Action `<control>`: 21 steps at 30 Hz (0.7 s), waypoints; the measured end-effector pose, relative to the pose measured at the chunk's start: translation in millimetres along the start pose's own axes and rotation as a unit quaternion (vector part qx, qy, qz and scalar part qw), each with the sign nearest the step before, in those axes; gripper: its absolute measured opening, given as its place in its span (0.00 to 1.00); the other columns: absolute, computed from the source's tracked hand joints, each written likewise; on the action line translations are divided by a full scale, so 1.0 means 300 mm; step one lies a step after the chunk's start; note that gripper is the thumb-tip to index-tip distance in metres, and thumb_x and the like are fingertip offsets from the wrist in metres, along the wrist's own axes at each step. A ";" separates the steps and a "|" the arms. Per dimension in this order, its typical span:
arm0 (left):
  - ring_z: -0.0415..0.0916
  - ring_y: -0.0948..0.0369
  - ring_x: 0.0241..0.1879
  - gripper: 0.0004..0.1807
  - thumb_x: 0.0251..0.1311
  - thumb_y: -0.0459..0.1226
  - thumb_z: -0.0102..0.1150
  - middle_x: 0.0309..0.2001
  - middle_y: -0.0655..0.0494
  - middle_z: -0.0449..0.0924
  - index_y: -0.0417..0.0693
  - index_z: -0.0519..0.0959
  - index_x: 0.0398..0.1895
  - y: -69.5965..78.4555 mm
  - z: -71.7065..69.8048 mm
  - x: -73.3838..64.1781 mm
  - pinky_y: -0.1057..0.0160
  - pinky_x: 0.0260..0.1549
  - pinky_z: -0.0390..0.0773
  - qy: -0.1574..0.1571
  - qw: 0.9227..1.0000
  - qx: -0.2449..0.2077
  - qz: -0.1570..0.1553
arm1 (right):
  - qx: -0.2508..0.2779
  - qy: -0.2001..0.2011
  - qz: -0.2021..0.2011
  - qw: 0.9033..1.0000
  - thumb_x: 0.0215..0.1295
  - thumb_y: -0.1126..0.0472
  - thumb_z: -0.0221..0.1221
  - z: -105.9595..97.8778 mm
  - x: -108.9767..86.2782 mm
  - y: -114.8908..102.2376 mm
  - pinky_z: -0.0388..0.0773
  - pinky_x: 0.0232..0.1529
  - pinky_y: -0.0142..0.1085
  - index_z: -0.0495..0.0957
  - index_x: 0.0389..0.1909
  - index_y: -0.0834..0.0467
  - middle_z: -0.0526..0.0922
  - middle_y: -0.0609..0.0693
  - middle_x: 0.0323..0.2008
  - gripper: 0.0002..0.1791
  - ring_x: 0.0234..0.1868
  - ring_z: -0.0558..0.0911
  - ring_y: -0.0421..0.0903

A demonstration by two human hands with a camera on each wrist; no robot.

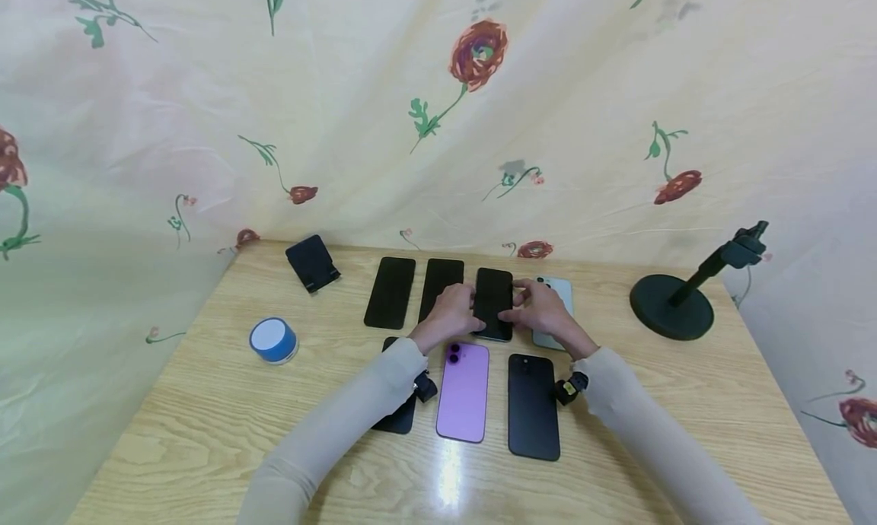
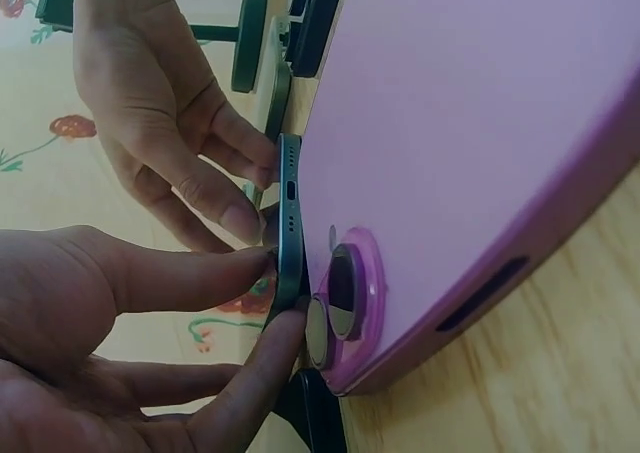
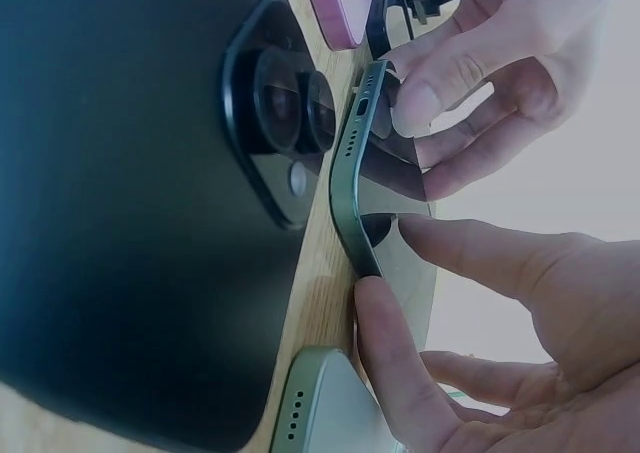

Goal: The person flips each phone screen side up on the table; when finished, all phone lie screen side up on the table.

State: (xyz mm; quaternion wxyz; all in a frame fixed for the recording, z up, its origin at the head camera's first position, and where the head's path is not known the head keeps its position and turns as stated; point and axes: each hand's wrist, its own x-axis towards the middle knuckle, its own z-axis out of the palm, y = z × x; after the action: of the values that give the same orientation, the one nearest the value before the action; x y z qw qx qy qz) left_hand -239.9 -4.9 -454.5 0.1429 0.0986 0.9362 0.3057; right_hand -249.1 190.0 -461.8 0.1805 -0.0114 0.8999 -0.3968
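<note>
Between both hands lies a smartphone [image 1: 493, 297], dark screen up, with a greenish edge [image 2: 291, 228] and a charging port. My left hand [image 1: 448, 313] pinches its left near corner, thumb on the glass and a finger at the side. The right hand [image 1: 546, 313] holds the opposite corner the same way, its thumb [image 3: 480, 253] over the screen. A pale blue phone [image 1: 563, 289] lies partly under the right hand. Close in front are a purple phone [image 1: 463, 396] and a dark phone [image 1: 534, 411], both camera side up. The left hand partly covers a black phone [image 1: 441, 275].
Another black phone [image 1: 390, 293] lies at the back left, and one more [image 1: 399, 417] is partly hidden beneath the left forearm. A black folding stand [image 1: 311, 262], a blue round tub [image 1: 274, 342] and a round-based black stand [image 1: 671, 312] flank the phones.
</note>
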 end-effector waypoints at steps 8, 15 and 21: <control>0.80 0.53 0.57 0.31 0.56 0.38 0.78 0.55 0.45 0.83 0.36 0.78 0.63 0.012 -0.005 0.001 0.55 0.57 0.80 -0.009 1.000 0.018 -0.006 | -0.007 -0.004 -0.007 1.000 0.64 0.61 0.71 0.000 -0.003 0.003 0.84 0.37 0.32 0.58 0.79 0.67 0.79 0.66 0.55 0.47 0.31 0.89 0.42; 0.80 0.52 0.57 0.38 0.55 0.37 0.79 0.56 0.45 0.83 0.36 0.74 0.68 0.004 -0.009 0.003 0.54 0.58 0.80 -0.019 1.000 0.007 -0.007 | 0.011 -0.010 -0.019 1.000 0.64 0.61 0.71 -0.004 -0.004 0.016 0.86 0.39 0.35 0.58 0.79 0.67 0.79 0.67 0.55 0.47 0.32 0.91 0.46; 0.76 0.49 0.67 0.46 0.53 0.36 0.80 0.64 0.44 0.80 0.39 0.67 0.76 -0.004 -0.008 -0.011 0.51 0.67 0.76 -0.031 0.999 -0.024 -0.008 | 0.013 -0.006 -0.034 0.999 0.64 0.60 0.71 -0.013 -0.020 0.027 0.85 0.38 0.34 0.59 0.78 0.67 0.80 0.68 0.55 0.47 0.33 0.91 0.48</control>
State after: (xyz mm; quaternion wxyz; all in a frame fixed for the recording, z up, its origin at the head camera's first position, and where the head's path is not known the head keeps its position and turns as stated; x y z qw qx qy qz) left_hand -237.7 -8.1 -452.7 0.1763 0.0969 0.9244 0.3240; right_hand -243.9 199.3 -463.3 0.1726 -0.0418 0.8925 -0.4146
